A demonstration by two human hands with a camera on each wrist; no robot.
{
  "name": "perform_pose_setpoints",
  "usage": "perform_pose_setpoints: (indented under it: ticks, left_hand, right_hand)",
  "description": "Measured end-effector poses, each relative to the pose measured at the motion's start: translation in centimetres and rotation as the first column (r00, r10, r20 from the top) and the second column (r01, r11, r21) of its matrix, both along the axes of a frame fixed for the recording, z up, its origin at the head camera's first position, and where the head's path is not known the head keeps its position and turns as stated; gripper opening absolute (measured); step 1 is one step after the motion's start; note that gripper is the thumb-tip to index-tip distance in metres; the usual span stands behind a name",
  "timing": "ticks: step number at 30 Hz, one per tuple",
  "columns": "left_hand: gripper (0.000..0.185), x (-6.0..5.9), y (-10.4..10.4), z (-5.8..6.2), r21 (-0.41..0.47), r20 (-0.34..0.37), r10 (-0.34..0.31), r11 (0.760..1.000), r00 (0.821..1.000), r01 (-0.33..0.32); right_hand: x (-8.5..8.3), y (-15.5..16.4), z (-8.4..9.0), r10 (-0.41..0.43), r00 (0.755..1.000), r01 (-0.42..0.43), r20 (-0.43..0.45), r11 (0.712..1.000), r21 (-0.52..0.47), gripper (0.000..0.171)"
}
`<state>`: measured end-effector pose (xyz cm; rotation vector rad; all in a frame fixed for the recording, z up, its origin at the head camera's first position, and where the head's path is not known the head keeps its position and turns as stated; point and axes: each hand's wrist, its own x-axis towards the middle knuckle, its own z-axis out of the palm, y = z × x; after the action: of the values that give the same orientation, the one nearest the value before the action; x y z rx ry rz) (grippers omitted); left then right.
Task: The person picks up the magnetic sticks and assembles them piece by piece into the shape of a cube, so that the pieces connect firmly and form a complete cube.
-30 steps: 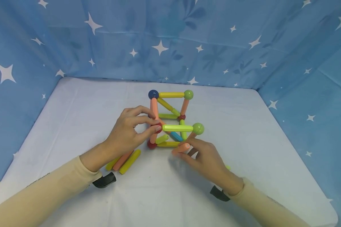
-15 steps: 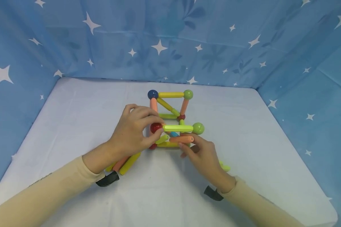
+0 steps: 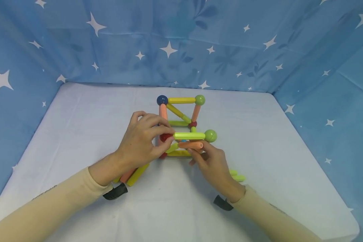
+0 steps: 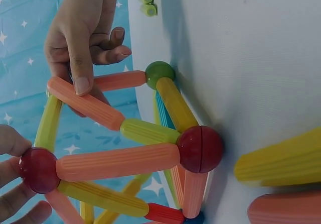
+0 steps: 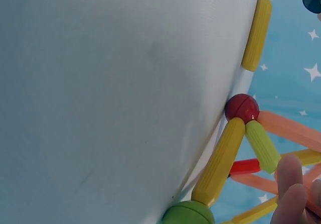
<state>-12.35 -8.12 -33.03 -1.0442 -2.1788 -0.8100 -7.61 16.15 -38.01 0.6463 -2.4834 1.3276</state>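
A frame of magnetic sticks and balls stands mid-table. My left hand (image 3: 142, 137) holds its upper front red ball (image 4: 38, 170) between thumb and fingers. From that ball a yellow-green stick (image 3: 189, 136) runs to a green ball (image 3: 210, 135). Just below this stick, my right hand (image 3: 211, 164) pinches an orange stick (image 4: 85, 103) between thumb and finger. The orange stick's far end meets a short yellow-green stick (image 4: 149, 131) that slants up from the lower red ball (image 4: 200, 148). In the right wrist view only fingertips (image 5: 290, 176) show.
Yellow and orange sticks (image 3: 138, 174) lie by my left forearm. Two yellow-green sticks (image 3: 238, 177) lie right of my right hand. The frame's rear part, with a dark blue ball (image 3: 162, 100), rises behind my hands. A blue star-print curtain (image 3: 181, 43) borders the white table (image 3: 275, 151).
My right hand has moved up and slightly left, bringing the orange stick in line with the short yellow-green one. My left hand has shifted its hold slightly at the red ball.
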Motion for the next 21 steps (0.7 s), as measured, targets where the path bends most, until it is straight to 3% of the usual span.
perform_pose_setpoints:
  ticks: [6, 13, 17, 21]
  left_hand:
    - [0.01, 0.1, 0.1, 0.2, -0.016, 0.001, 0.005, 1.0, 1.0, -0.005]
    - [0.009, 0.1, 0.6, 0.7, -0.049, -0.006, 0.024, 0.999, 1.0, -0.024]
    - [0.015, 0.1, 1.3, 1.2, -0.116, -0.018, 0.048, 0.992, 0.999, -0.05]
    - [0.025, 0.2, 2.2, 1.7, -0.234, -0.004, 0.073, 0.97, 0.997, -0.072]
  right_hand:
    - [0.0, 0.0, -0.2, -0.023, 0.998, 0.025, 0.059, 0.999, -0.025, 0.027]
    - [0.1, -0.1, -0.2, -0.022, 0.961, 0.063, 0.276, 0.988, -0.14, 0.021]
    - [0.1, -0.3, -0.1, -0.001, 0.939, 0.071, 0.345, 0.979, -0.189, 0.025]
    - [-0.1, -0.5, -0.3, 0.032, 0.923, 0.062, 0.383, 0.971, -0.23, 0.029]
